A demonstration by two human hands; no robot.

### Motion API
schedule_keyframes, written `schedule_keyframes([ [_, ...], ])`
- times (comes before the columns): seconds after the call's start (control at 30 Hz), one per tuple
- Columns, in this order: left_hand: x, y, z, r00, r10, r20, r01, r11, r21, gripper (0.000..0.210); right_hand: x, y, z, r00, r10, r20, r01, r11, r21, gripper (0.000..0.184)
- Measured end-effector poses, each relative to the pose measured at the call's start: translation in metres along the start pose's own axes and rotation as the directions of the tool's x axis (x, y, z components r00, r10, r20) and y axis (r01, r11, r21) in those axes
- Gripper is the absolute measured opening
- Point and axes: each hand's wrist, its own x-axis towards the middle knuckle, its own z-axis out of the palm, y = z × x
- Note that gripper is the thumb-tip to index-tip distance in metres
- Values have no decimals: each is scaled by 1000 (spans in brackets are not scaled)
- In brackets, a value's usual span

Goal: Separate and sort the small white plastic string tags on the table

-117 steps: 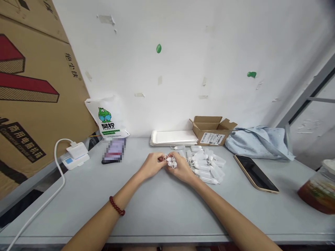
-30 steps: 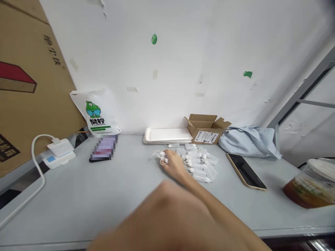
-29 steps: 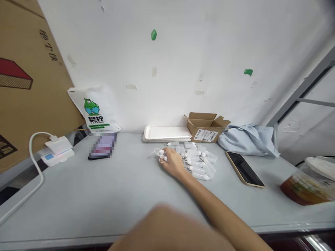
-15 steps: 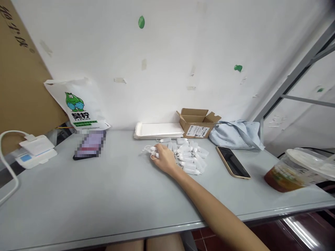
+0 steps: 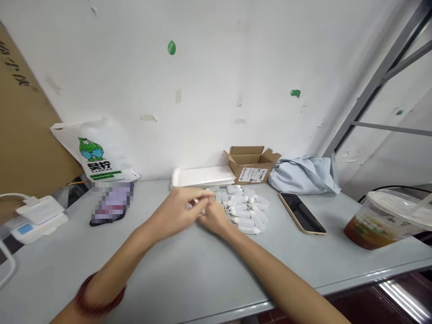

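Note:
My right hand (image 5: 215, 217) is closed at the left edge of a pile of small clear plastic bottles (image 5: 245, 213) with white caps. Bits of white show by its fingers, where it grips some of these bottles, mostly hidden now. From the left, my left hand (image 5: 177, 210) reaches over with its fingers stretched out and thumb apart. Its fingertips overlap the right hand's thumb side; whether they touch anything between the hands is hidden. A dark red band (image 5: 97, 294) circles the left forearm.
Behind the pile are a white flat stack (image 5: 204, 176) and an open cardboard box (image 5: 251, 173). A light blue cloth bag (image 5: 303, 174), phone (image 5: 301, 213) and drink cup (image 5: 374, 222) stand right. Leftward lie a blurred-out phone (image 5: 113, 202), a white bag (image 5: 97, 148) and a white charger (image 5: 40, 216).
My left hand has come into view from the lower left and reached my right hand. The right hand stays by the pile, still closed. The camera view has shifted slightly.

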Motion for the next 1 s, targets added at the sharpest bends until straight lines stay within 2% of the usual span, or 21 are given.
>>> schedule_keyframes([
  [0.07, 9, -14, 6, 999, 0, 44, -3, 998, 70, 22, 0, 1, 1, 1000, 24, -5, -24, 999, 31, 39],
  [0.2, 8, -43, 22, 998, 48, 44, -56, 977, 204, 23, -1, 2, 3, 1000, 26, -11, -24, 993, 117, 52],
  [0.37, -1, -46, 26, 998, 14, 54, -28, 963, 267, 18, -1, 0, 4, 1000, -1, -2, 1, 992, 126, 61],
  [0.43, -2, -44, 24, 997, -18, 73, -3, 960, 282, 16, -2, -2, 2, 1000, -20, 5, 19, 995, 93, 55],
  [0.6, -3, -42, 18, 996, -5, 87, -22, 953, 302, 18, -4, -4, 1, 998, -56, 36, 57, 998, -29, 23],
  [0.77, -3, -44, 15, 999, -1, 40, -10, 967, 254, 16, -2, 0, 4, 999, -46, -9, 46, 999, -14, 29],
  [1.0, 2, -43, 12, 998, -35, -44, 43, 979, 200, 13, -1, 0, 6, 999, -41, -7, 41, 996, 74, 29],
])
